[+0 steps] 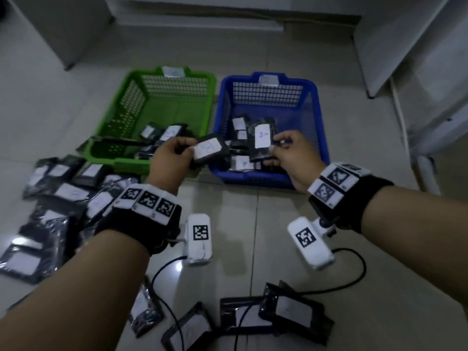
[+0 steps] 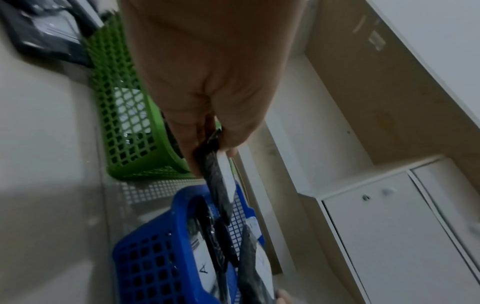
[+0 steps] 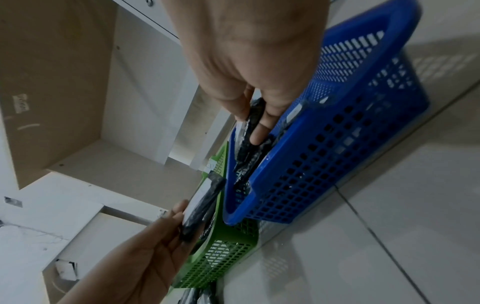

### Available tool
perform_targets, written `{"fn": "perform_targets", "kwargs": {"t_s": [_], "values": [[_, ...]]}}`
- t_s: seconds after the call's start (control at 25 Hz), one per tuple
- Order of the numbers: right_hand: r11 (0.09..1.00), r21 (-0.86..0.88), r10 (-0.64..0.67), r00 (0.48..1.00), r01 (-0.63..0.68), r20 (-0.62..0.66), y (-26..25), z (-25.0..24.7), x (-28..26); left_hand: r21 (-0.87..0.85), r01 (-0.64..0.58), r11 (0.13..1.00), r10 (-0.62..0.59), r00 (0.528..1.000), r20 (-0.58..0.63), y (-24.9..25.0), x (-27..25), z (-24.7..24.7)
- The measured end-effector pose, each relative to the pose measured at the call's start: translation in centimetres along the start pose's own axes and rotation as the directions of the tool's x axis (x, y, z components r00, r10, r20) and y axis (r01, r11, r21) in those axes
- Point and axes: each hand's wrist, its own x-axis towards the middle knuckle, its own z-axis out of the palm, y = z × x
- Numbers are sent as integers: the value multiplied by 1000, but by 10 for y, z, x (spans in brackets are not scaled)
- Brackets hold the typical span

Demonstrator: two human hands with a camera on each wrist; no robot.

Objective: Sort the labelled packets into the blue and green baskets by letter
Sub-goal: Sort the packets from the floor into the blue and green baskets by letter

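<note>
- The right hand [image 1: 291, 153] pinches the A packet [image 1: 262, 141] right above the blue basket [image 1: 314, 102].
- The left hand [image 1: 172, 153] grips the other packet [image 1: 209, 152]; the green basket [image 1: 131, 97] lies just left.

Tiled room [image 1: 253, 224], white cabinets [image 2: 389, 236]
</note>
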Motion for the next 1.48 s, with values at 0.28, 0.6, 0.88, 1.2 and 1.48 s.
{"fn": "perform_targets", "kwargs": {"t_s": [0.28, 0.6, 0.88, 1.2, 1.48], "values": [[902, -416, -88, 993, 113, 80, 18, 27, 17, 39, -3, 999, 12, 972, -235, -26, 4, -26], [658, -616, -308, 901, 434, 306, 30, -1, -60, 507, -139, 851, 227, 967, -115, -28, -2, -21], [645, -689, -77, 925, 330, 372, 83, -55, -150, 357, -371, 857, 259, 910, 323, -38, -129, 27], [409, -899, 397, 856, 157, 330, 108, -62, -199, 589, -513, 625, -289, 549, 784, -87, -189, 41], [572, -819, 355, 882, 58, 310, 84, -58, -157, 611, -233, 756, -357, 636, 684, -62, -145, 32]]}}
